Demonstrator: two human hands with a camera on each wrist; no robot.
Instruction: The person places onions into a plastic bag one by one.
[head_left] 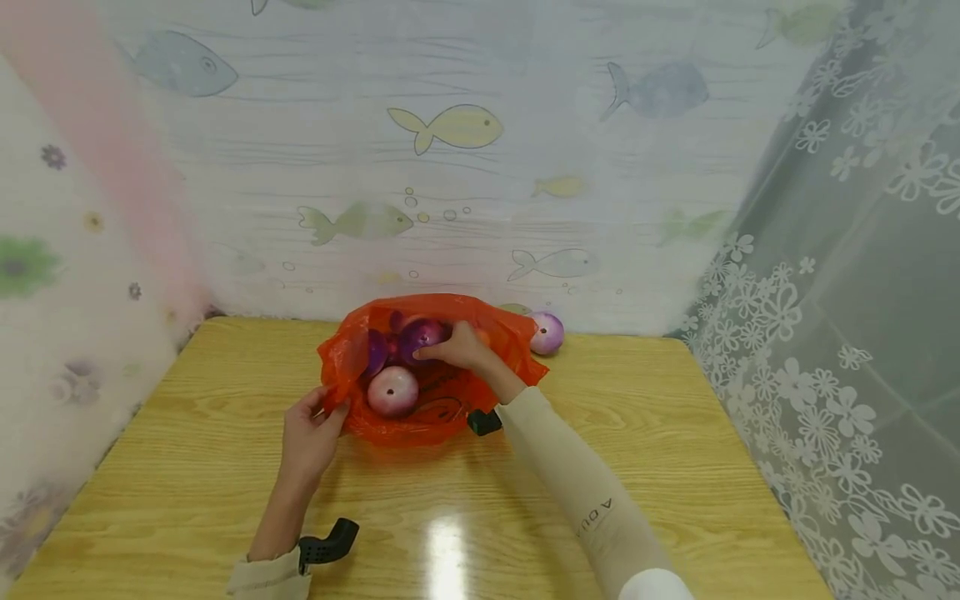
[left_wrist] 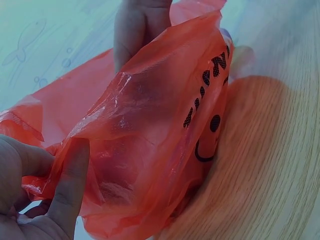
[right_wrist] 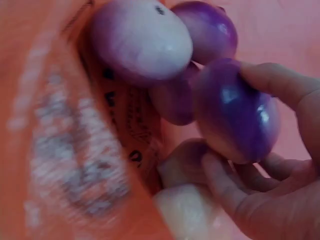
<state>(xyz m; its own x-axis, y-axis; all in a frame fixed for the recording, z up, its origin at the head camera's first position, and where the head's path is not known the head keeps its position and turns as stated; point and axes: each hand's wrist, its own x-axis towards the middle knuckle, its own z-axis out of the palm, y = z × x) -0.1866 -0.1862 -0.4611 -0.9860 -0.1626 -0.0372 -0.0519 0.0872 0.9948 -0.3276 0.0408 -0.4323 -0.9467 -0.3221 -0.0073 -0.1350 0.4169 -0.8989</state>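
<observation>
A thin red plastic bag [head_left: 405,432] lies on the table with its mouth open toward me. My left hand [head_left: 309,437] pinches the bag's left rim between thumb and fingers, also plain in the left wrist view. Inside the bag, my right hand [head_left: 467,348] grips a glossy purple onion [right_wrist: 237,117], thumb on one side and fingers on the other. A paler purple-and-white onion [head_left: 392,392] rests near the bag's mouth. More purple onions [right_wrist: 207,32] sit behind it, with a pale yellowish piece [right_wrist: 187,207] below the held one; its kind is unclear.
Another purple-and-white onion [head_left: 548,333] stands outside the bag, at the table's back edge. The wooden table [head_left: 637,433] meets a fish-patterned curtain [head_left: 465,167] behind and a flower-patterned sheet [head_left: 840,350] at right. A black wrist mount [head_left: 330,546] juts from the left sleeve.
</observation>
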